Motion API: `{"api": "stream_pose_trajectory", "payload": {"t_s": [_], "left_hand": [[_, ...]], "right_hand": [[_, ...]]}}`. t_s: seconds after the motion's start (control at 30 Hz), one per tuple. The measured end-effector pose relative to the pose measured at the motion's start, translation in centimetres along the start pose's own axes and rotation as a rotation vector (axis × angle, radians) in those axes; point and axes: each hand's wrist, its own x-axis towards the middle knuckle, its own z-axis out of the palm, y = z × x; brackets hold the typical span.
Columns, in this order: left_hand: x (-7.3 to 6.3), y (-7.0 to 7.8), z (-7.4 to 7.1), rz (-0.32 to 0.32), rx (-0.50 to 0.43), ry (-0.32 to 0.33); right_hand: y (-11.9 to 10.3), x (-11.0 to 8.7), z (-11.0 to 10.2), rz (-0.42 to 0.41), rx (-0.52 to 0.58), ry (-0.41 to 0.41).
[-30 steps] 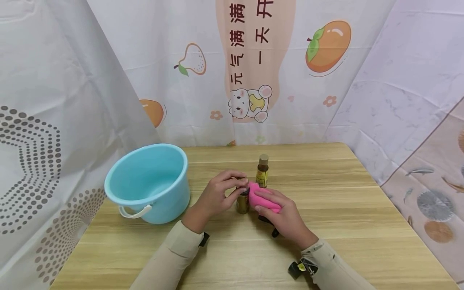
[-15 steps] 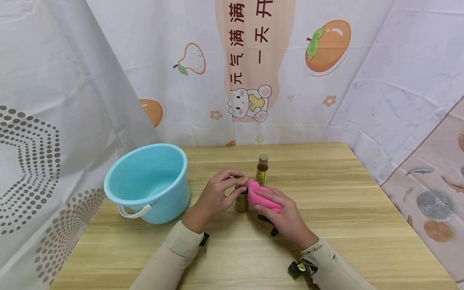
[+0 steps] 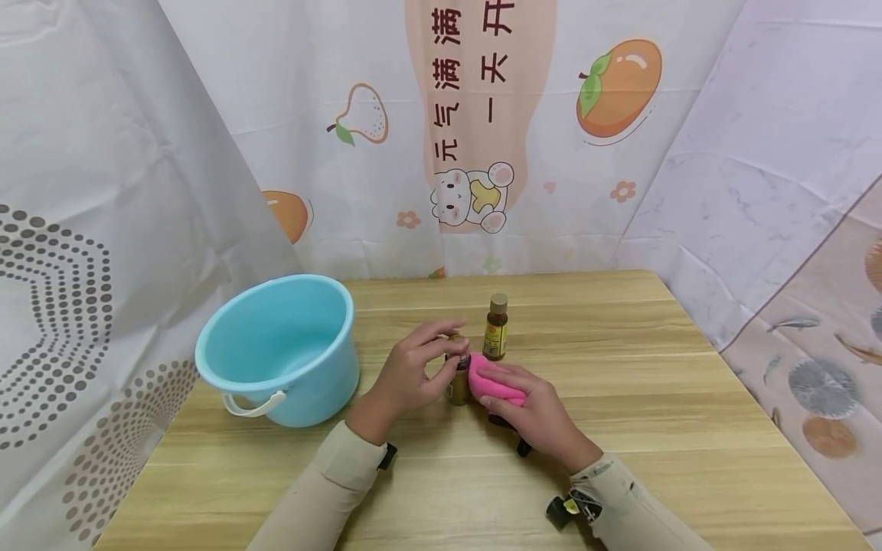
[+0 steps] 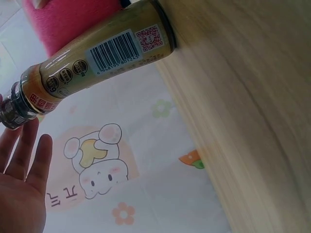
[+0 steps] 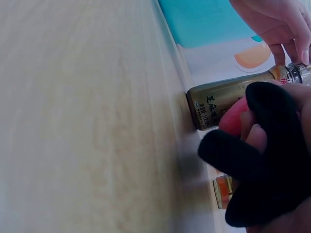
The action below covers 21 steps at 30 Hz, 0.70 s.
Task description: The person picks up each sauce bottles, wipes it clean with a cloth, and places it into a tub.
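Observation:
A small gold-labelled sesame oil bottle (image 3: pixel 458 389) stands upright on the table. My left hand (image 3: pixel 413 367) pinches its dark neck and cap between thumb and fingers; in the left wrist view the other fingers (image 4: pixel 39 165) extend past the neck. My right hand (image 3: pixel 540 409) grips a pink plush toy (image 3: pixel 491 383) against the bottle's right side. Soft black limb-like parts (image 5: pixel 272 136) of the toy stick out below that hand and cover much of it in the right wrist view. The toy's full shape is hidden.
Just behind the toy stands a second brown bottle (image 3: pixel 494 337) with a yellow label and tan cap. A light blue bucket (image 3: pixel 320 390) with a white handle is at the left. The wooden table (image 3: pixel 654 428) ends at a printed curtain (image 3: pixel 344 207).
The pink toy's upper end has dropped from beside the bottle's cap, so more of the second bottle shows behind it. My left hand stays at the bottle's top.

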Motion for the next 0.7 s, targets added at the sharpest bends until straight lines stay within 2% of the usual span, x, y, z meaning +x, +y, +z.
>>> {"api": "stream_pose_trajectory", "payload": {"t_s": [0.33, 0.53, 0.7], "left_hand": [[0.06, 0.08, -0.02, 0.002, 0.006, -0.014], [0.02, 0.11, -0.14, -0.011, -0.027, -0.029], [0.08, 0.02, -0.07, 0.003, -0.035, -0.025]], "right_hand": [[0.0, 0.03, 0.05, 0.092, -0.028, -0.04], [0.05, 0.0, 0.18, 0.077, -0.051, -0.03], [0.11, -0.04, 0.09, 0.017, -0.046, -0.013]]}}
